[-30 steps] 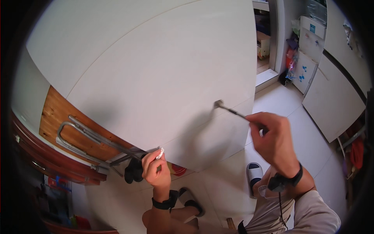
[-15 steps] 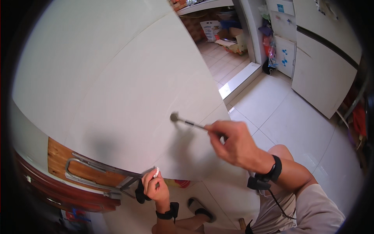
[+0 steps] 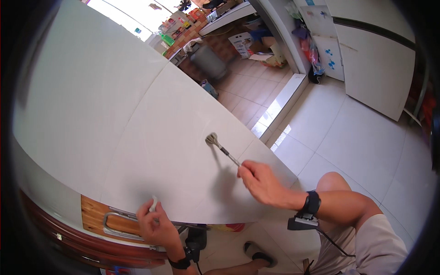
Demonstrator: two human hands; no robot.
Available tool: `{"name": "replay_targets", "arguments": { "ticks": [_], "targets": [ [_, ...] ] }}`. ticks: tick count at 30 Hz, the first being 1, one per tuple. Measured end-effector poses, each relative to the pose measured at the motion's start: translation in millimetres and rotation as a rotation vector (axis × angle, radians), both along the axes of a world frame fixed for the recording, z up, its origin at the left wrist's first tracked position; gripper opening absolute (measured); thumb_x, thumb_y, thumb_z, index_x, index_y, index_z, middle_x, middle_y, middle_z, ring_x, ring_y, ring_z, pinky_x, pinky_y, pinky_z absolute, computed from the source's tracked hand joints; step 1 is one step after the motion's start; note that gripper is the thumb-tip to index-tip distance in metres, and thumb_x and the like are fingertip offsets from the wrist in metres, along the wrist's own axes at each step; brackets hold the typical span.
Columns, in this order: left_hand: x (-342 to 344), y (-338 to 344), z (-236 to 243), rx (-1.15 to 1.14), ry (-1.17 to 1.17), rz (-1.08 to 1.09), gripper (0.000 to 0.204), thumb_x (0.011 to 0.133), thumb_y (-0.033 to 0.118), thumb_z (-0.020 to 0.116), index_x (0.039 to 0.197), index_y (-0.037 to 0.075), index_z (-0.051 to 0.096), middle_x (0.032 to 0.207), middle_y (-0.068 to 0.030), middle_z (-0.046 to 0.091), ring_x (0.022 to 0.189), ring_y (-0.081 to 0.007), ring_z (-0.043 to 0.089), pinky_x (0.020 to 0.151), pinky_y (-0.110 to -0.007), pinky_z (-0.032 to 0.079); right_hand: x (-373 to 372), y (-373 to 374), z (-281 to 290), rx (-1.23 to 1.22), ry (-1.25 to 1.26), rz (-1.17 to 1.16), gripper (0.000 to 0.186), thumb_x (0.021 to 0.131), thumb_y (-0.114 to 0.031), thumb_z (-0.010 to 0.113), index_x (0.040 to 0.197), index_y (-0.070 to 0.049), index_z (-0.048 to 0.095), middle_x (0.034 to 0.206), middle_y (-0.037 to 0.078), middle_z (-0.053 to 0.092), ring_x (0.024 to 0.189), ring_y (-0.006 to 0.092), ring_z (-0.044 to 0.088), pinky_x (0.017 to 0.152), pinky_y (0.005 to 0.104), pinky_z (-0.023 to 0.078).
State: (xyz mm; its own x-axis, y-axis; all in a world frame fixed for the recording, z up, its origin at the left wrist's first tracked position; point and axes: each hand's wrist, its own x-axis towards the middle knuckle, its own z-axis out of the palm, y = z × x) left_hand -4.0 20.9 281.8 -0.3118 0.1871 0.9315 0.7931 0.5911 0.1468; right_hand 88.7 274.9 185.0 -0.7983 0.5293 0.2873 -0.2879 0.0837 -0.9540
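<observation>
My right hand [image 3: 261, 182] grips the end of a thin metal-handled tool [image 3: 223, 150] with a dark banded section on its shaft. Its rounded head looks like several bent prongs and is over the large white tabletop [image 3: 151, 137]; whether it touches the surface I cannot tell. At the tabletop's near edge, my left hand [image 3: 158, 224] pinches a small white piece [image 3: 154, 202] between thumb and fingers. Most of that piece is hidden by the fingers. Both wrists wear black straps with small attached devices.
A metal-framed wooden seat [image 3: 94, 213] stands by the near left edge, beside dark red wooden furniture [image 3: 59, 233]. Beyond the table, a raised threshold [image 3: 279, 107] leads to a room with a grey gas cylinder [image 3: 208, 62] and boxes. A white refrigerator [image 3: 378, 68] stands far right.
The view has shifted, showing more of the far room. My left hand has moved left with the white piece. The tool's head has turned, its prongs now showing, and my right hand sits lower.
</observation>
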Motion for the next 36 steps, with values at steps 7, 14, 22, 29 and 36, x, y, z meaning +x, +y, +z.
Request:
{"name": "replay_targets", "arguments": {
  "ticks": [7,14,22,29,36],
  "targets": [
    [-21,103,91,-0.218,0.209,-0.18,0.021,0.08,-0.011,0.076,0.076,0.002,0.06,0.101,-0.0137,0.073,0.089,-0.0254,0.068,0.077,-0.033,0.057,-13,-33,-14,-0.52,-0.026,0.411,0.034,0.103,-0.026,0.046,0.084,-0.001,0.059,0.064,0.003,0.054,0.06,0.0117,0.048,0.057,0.0307,0.041],
    [-36,197,139,-0.027,0.197,-0.405,0.016,0.08,-0.009,0.076,0.076,-0.001,0.063,0.095,-0.0128,0.074,0.089,-0.0238,0.069,0.077,-0.032,0.058,-8,-26,-7,-0.58,0.006,0.419,0.035,0.105,-0.028,0.045,0.085,-0.002,0.059,0.066,0.002,0.055,0.06,0.0092,0.047,0.056,0.0284,0.039],
    [-34,206,103,-0.392,0.379,-0.276,0.02,0.073,-0.013,0.06,0.083,0.004,0.063,0.091,-0.0119,0.07,0.087,-0.0318,0.064,0.074,-0.039,0.052,-14,-32,-2,-0.627,0.104,0.279,0.034,0.105,-0.028,0.046,0.085,-0.002,0.059,0.063,0.001,0.053,0.057,0.0091,0.046,0.054,0.0282,0.038],
    [-25,140,23,-0.703,0.191,-0.349,0.021,0.068,-0.016,0.06,0.076,0.003,0.059,0.092,-0.0143,0.069,0.088,-0.0353,0.063,0.077,-0.042,0.053,-11,-27,8,-0.654,0.129,0.258,0.034,0.104,-0.028,0.048,0.084,-0.002,0.059,0.063,0.002,0.053,0.056,0.0094,0.046,0.052,0.0279,0.037],
    [-27,115,72,-0.433,0.35,-0.068,0.02,0.072,-0.015,0.069,0.075,0.003,0.061,0.096,-0.0147,0.07,0.089,-0.034,0.065,0.071,-0.041,0.055,-7,-64,-19,-0.79,0.006,0.403,0.031,0.106,-0.028,0.046,0.088,-0.006,0.059,0.063,0.0,0.05,0.05,0.0087,0.041,0.046,0.0248,0.031]
  ]
}}
